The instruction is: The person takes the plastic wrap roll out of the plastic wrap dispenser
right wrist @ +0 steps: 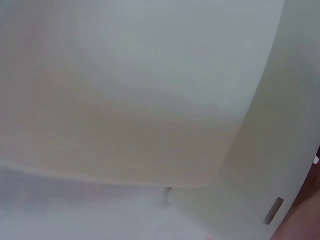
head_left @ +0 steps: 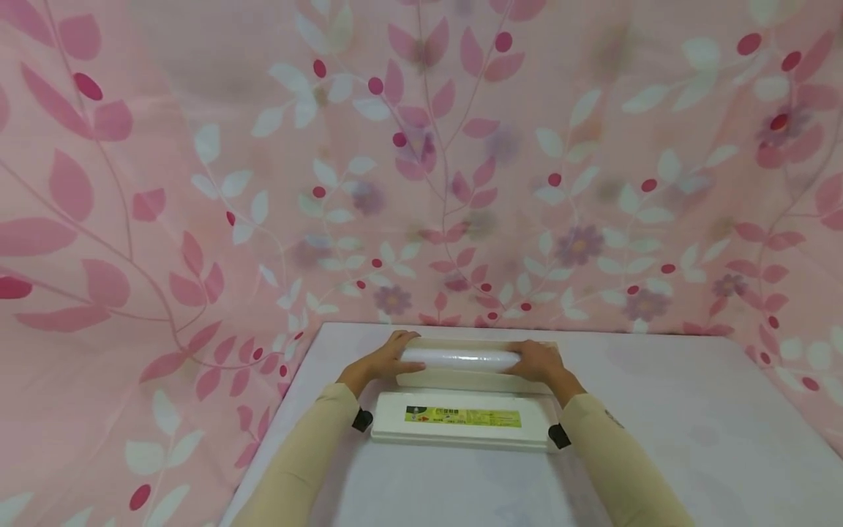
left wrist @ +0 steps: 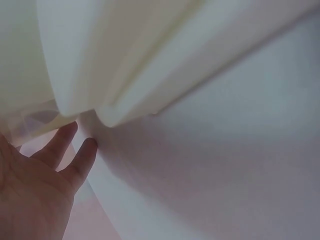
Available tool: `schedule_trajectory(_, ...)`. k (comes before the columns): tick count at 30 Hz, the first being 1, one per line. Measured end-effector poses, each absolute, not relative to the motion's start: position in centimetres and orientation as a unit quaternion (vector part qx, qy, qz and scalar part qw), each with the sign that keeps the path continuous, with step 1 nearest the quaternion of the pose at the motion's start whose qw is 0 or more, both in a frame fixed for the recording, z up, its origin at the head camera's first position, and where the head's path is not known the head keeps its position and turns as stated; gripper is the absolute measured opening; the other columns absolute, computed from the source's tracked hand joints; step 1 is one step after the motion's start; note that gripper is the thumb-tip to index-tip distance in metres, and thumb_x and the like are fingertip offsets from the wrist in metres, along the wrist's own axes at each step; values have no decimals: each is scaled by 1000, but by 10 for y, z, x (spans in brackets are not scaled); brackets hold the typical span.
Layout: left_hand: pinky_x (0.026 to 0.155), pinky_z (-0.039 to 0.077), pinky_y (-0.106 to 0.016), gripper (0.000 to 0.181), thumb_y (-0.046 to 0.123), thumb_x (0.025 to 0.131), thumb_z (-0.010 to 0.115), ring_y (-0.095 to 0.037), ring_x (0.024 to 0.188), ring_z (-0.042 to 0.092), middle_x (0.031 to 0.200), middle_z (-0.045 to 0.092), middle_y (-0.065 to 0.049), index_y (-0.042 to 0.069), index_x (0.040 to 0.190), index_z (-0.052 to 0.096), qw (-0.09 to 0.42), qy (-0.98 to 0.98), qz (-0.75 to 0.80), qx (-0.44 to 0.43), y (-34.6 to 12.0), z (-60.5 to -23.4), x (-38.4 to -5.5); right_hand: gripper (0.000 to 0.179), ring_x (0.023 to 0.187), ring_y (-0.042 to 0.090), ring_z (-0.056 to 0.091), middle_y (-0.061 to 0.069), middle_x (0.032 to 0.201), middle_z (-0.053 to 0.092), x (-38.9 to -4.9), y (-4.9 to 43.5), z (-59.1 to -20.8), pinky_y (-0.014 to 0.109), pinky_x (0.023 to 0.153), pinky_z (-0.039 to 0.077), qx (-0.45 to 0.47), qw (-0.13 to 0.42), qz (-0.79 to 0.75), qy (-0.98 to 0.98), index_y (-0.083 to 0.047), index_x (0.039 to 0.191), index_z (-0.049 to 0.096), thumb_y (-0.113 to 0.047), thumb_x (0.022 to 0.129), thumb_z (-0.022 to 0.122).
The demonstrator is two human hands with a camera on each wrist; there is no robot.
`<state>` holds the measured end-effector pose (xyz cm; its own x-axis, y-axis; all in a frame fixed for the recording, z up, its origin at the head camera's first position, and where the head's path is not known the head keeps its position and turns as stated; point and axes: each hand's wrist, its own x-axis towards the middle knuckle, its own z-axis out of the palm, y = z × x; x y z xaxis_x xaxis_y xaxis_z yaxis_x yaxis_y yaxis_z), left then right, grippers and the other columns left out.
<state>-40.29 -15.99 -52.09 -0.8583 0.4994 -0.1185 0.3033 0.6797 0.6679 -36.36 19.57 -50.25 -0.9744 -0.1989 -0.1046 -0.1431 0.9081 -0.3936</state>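
Observation:
A shiny white roll of plastic wrap point(head_left: 461, 359) lies lengthwise along the trough of an off-white dispenser case point(head_left: 474, 380). My left hand point(head_left: 387, 357) grips the roll's left end, its thumb along the front of the roll and its fingers toward the back. At the other end my right hand point(head_left: 538, 361) holds the roll from above. Spread fingertips point(left wrist: 86, 150) of the left hand show beside the case's end in the left wrist view. Closer to me lies the white lid point(head_left: 461, 433) with a yellow-green label point(head_left: 470, 417). Only a sliver of right hand point(right wrist: 300, 217) appears in the right wrist view.
The case and lid sit on a table under a pale cloth point(head_left: 658, 410), near its back edge. A pink curtain point(head_left: 448, 183) with leaf patterns hangs behind and along the left side. Dark wrist straps point(head_left: 362, 420) hang near the lid's ends.

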Motion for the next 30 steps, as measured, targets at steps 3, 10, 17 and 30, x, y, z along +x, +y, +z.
schedule_trajectory(3, 116, 29, -57, 84, 55, 86, 70, -30, 139, 33, 158, 22, -10, 24, 153, 30, 147, 905, 330, 223, -158, -523, -402, 67, 108, 28, 59, 9, 125, 67, -361, 198, -504, 60, 95, 42, -87, 73, -200, 973, -14, 134, 62, -49, 79, 78)
schedule_trajectory(10, 114, 33, -57, 85, 58, 84, 70, -29, 134, 37, 156, 24, -9, 25, 152, 31, 147, 901, 341, 224, -155, -526, -407, 68, 100, 28, 60, 10, 120, 69, -359, 200, -504, 58, 91, 46, -88, 55, -192, 976, -13, 133, 63, -49, 78, 79)
schedule_trajectory(17, 114, 33, -55, 86, 57, 85, 70, -29, 135, 37, 156, 24, -10, 23, 153, 31, 149, 908, 325, 220, -157, -525, -406, 67, 98, 26, 61, 9, 119, 70, -360, 200, -504, 55, 92, 45, -95, 48, -192, 976, -14, 131, 65, -51, 77, 79)
schedule_trajectory(30, 114, 33, -55, 83, 53, 86, 71, -31, 136, 37, 158, 23, -11, 22, 153, 32, 142, 902, 343, 219, -161, -521, -405, 65, 97, 25, 62, 9, 117, 71, -359, 199, -497, 55, 90, 44, -110, 26, -175, 978, -14, 129, 67, -49, 76, 79)
